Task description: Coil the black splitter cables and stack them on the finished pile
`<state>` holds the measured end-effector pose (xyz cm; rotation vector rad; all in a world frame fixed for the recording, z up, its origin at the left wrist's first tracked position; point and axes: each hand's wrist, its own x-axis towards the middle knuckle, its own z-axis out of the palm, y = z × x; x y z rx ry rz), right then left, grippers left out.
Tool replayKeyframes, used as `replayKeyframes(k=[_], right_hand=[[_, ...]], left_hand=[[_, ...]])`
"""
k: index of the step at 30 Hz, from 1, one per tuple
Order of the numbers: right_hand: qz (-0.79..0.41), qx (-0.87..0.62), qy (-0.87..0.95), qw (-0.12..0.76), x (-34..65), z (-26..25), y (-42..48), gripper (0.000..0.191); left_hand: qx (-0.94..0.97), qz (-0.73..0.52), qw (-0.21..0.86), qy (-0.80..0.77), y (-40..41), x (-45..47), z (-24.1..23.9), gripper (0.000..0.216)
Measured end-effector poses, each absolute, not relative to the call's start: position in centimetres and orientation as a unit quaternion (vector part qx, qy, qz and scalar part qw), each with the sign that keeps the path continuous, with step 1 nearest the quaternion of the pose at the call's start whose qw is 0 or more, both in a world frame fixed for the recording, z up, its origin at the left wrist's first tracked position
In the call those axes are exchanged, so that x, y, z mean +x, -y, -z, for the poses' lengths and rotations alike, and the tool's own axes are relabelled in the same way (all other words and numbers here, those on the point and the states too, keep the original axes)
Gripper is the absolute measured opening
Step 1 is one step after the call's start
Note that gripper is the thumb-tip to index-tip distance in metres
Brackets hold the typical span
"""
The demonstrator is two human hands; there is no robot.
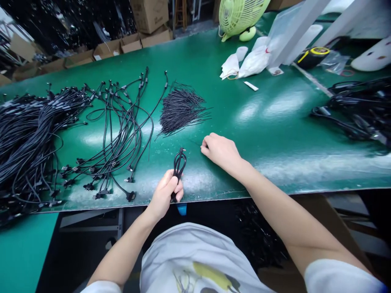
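Note:
My left hand (166,194) is closed around a folded black cable (179,165), its loops standing up above the fist near the front edge of the green table (275,122). My right hand (220,151) rests on the table with fingers curled, pinching a thin black tie (195,143) that lies just left of it. Beyond both hands lies a fanned pile of thin black ties (180,109).
Loose black cables (119,134) spread at centre left and a large heap of cables (24,138) lies at far left. More cables (357,108) sit at right. White bags (247,61), a green fan (240,16), a tape roll (313,57) and cardboard boxes (128,42) stand behind.

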<state>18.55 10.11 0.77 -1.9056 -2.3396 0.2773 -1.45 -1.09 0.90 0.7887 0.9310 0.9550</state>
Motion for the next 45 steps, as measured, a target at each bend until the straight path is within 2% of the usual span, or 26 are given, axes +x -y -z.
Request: replayKeyframes(k=[2,5,7,9,11,13,17,20,24,29,33,42,45], right_hand=[[-0.137,-0.607,0.778,0.085,18.0,-1.0,-9.0,0.013],[-0.292,-0.477,0.814,0.155,17.3,-1.2,-5.8,0.007],[-0.392,-0.41,0.805,0.175,16.7,-1.1,-3.8,0.005],[-0.422,-0.407,0.785,0.201,16.2,-1.0,-2.5,0.004],[-0.372,-0.412,0.796,0.241,15.7,-0.9,-1.8,0.01],[-0.255,-0.396,0.843,0.259,15.4,-0.8,-1.6,0.018],[-0.009,-0.319,0.919,0.231,15.3,-1.5,-1.5,0.028],[0.108,-0.188,0.948,0.231,15.4,-2.5,-1.8,0.029],[0.233,-0.115,0.946,0.194,15.4,-3.7,-2.3,0.024],[0.249,-0.079,0.953,0.156,15.1,-4.3,-2.5,0.023],[0.227,-0.084,0.961,0.135,14.4,-4.6,-2.0,0.023],[0.246,-0.039,0.968,0.043,12.6,-3.7,-1.8,0.033],[0.27,-0.046,0.962,-0.019,12.4,-4.7,-1.7,0.032]], left_hand=[[0.343,-0.434,0.724,-0.412,1.2,-1.5,-1.2,0.05],[0.328,-0.416,0.755,-0.386,1.3,-1.5,-1.5,0.064],[0.338,-0.406,0.758,-0.383,1.2,-1.5,-1.4,0.058],[0.37,-0.413,0.727,-0.405,1.0,-1.5,-1.3,0.046],[0.423,-0.421,0.668,-0.444,0.8,-1.5,-1.2,0.037],[0.486,-0.417,0.594,-0.486,0.7,-1.6,-1.2,0.032],[0.598,-0.369,0.469,-0.535,0.6,-1.9,-1.3,0.034],[0.63,-0.338,0.46,-0.526,0.5,-2.2,-1.2,0.036],[0.597,-0.285,0.536,-0.525,0.3,-2.7,-1.2,0.033],[0.505,-0.264,0.668,-0.477,0.0,-3.0,-1.4,0.042],[0.426,-0.263,0.73,-0.465,-0.2,-2.8,-1.2,0.041],[0.349,-0.279,0.705,-0.551,1.1,-2.5,-1.4,0.055],[0.353,-0.295,0.693,-0.555,1.5,-2.6,-0.7,0.062]])
